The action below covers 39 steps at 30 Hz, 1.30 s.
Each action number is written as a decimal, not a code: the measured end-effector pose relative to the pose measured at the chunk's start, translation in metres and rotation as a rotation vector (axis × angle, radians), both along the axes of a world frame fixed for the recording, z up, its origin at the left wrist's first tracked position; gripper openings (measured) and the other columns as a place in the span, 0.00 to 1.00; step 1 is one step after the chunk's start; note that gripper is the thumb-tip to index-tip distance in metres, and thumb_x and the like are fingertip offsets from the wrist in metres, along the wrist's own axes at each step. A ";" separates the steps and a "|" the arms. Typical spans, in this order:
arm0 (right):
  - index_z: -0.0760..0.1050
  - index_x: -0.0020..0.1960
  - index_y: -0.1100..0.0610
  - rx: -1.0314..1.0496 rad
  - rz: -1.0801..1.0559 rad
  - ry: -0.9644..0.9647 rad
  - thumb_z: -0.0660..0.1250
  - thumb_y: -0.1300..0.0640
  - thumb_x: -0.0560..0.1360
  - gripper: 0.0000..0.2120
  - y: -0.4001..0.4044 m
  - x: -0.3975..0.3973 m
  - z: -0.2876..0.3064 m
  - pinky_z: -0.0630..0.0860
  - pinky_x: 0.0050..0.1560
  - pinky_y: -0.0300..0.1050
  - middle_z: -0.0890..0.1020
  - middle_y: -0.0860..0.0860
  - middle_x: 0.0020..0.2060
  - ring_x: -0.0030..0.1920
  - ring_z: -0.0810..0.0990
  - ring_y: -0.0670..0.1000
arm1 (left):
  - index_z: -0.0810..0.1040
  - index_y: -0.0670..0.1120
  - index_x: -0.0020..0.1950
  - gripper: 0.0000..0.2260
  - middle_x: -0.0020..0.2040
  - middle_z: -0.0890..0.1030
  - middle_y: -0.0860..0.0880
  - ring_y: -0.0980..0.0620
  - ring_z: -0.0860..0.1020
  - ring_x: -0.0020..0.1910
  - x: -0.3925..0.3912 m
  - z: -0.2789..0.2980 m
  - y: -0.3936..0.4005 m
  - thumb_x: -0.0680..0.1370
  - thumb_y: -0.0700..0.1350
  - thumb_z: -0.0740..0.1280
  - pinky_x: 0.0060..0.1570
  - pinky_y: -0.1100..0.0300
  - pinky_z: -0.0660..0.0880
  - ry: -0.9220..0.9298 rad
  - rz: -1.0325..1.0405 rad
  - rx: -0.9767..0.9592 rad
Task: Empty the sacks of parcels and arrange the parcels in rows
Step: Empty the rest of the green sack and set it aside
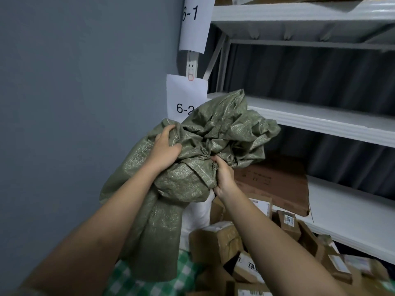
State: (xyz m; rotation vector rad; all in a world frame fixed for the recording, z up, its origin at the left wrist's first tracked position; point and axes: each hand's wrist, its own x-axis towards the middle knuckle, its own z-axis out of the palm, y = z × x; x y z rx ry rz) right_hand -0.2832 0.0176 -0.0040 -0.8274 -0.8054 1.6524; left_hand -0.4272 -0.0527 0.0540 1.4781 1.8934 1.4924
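Green woven plastic fills both fists: the left hand (165, 146) grips a bunch of the sack (192, 167) near its upper edge, fingers curled into the folds, and the right hand (222, 176) pinches a twisted gather at the sack's middle, thumb and fingers closed round it. The sack is held up in the air at the centre of view, crumpled and limp, its tail hanging toward 7 o'clock; it looks empty, so the step in hand is probably bunching up the spent sack to put it aside. The parcels (215, 240), brown cardboard boxes with labels, lie in a loose heap at 5 o'clock, not yet in rows; the next move would call for dropping the sack clear of them and then sorting the heap. A white bag (198, 212) sits under the sack, and green checked cloth (136, 280) shows at 6 o'clock. White shelves (320, 118) run from 1 to 4 o'clock, a flat cardboard sheet (273, 184) resting on the lower 1. Paper signs reading 6-1 (193, 22) and 6-2 (183, 99) hang at 12 o'clock beside a grey-blue wall (74, 82).
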 end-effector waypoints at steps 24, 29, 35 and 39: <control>0.75 0.64 0.57 -0.065 0.296 -0.218 0.68 0.65 0.77 0.17 -0.014 -0.137 -0.174 0.80 0.56 0.49 0.82 0.55 0.58 0.57 0.81 0.55 | 0.40 0.45 0.79 0.46 0.76 0.53 0.35 0.39 0.60 0.73 -0.167 -0.174 0.006 0.74 0.50 0.71 0.70 0.46 0.57 0.160 -0.020 -0.441; 0.74 0.58 0.44 0.087 0.304 -0.520 0.76 0.57 0.72 0.19 -0.011 -0.166 -0.206 0.76 0.61 0.49 0.79 0.46 0.59 0.58 0.79 0.51 | 0.53 0.37 0.74 0.56 0.68 0.67 0.36 0.39 0.70 0.66 -0.235 -0.252 0.028 0.63 0.76 0.63 0.64 0.42 0.70 0.137 -0.192 -0.525; 0.71 0.66 0.59 0.230 0.404 -1.406 0.57 0.49 0.81 0.19 -0.018 -0.190 -0.262 0.68 0.60 0.42 0.75 0.57 0.66 0.65 0.73 0.57 | 0.36 0.50 0.78 0.49 0.77 0.59 0.41 0.40 0.65 0.71 -0.233 -0.224 0.014 0.72 0.59 0.68 0.67 0.47 0.67 0.322 -0.127 -0.584; 0.64 0.72 0.59 0.071 0.408 -1.596 0.60 0.51 0.80 0.24 -0.021 -0.200 -0.286 0.69 0.65 0.48 0.71 0.56 0.68 0.68 0.71 0.57 | 0.38 0.70 0.73 0.44 0.79 0.41 0.53 0.47 0.49 0.78 -0.222 -0.217 0.001 0.75 0.43 0.66 0.71 0.49 0.63 0.404 -0.272 -0.218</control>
